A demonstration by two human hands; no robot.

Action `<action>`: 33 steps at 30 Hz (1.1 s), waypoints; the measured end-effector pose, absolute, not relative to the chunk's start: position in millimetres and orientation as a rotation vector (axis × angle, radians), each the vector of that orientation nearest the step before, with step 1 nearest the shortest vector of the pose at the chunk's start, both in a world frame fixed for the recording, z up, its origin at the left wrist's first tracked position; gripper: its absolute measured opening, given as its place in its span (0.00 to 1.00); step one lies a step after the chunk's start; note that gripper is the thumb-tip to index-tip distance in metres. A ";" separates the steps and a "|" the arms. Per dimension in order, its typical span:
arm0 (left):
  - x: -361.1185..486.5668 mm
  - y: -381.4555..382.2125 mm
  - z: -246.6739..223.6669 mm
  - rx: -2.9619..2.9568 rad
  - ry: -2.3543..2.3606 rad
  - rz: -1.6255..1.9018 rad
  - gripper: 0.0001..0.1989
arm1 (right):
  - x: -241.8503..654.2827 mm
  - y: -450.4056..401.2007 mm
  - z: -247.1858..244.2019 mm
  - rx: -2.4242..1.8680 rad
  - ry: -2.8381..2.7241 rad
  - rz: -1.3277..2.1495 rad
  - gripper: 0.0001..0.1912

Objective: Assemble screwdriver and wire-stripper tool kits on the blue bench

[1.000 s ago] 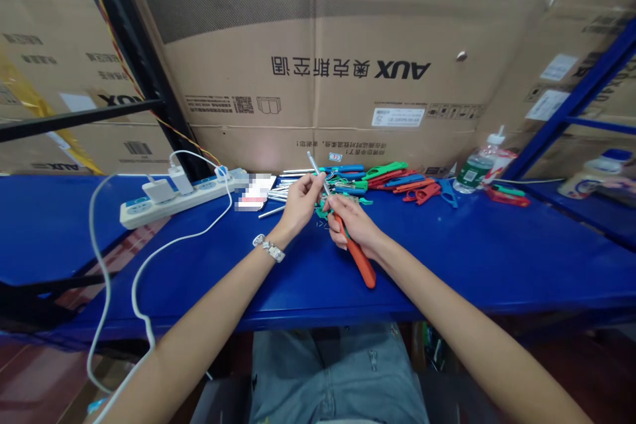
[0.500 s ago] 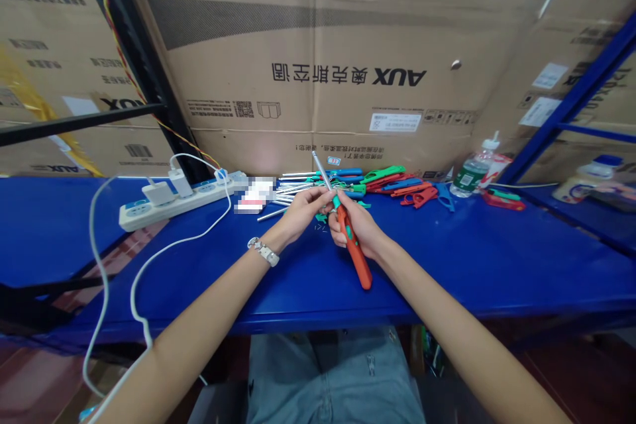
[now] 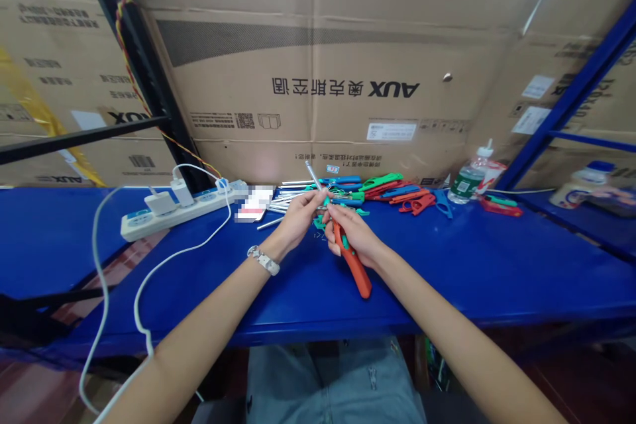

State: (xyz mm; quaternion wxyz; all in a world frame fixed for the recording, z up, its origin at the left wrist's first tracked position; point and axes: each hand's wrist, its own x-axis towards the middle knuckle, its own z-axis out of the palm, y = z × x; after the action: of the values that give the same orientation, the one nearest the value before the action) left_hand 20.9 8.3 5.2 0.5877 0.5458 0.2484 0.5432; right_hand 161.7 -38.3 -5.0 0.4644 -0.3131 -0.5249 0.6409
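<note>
At frame centre, the metal tube is pinched by the left hand, the orange handle gripped by the right hand; straight alignment is advisable.

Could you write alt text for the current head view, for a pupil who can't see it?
A person's right hand grips an orange handle while the left hand holds a metal rod at its front, above a blue table. Behind lie loose rods and coloured plastic parts, between a power strip and a bottle.
</note>
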 end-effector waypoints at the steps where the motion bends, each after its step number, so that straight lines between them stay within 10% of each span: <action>1: 19.0 10.9 10.9 1.227 0.586 1.338 0.15 | 160.7 -38.4 -5.4 -0.766 -1.305 1.579 0.24; 33: 52.8 39.3 38.7 1.047 0.579 1.666 0.31 | 148.0 -33.5 -17.3 -0.775 -1.392 1.398 0.25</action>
State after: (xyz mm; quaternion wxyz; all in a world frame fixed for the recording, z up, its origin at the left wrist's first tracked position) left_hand 52.8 39.3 38.7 0.5189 0.4363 0.2414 0.6944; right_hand 148.0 -33.5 -17.3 0.4891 -0.3189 -0.5730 0.5751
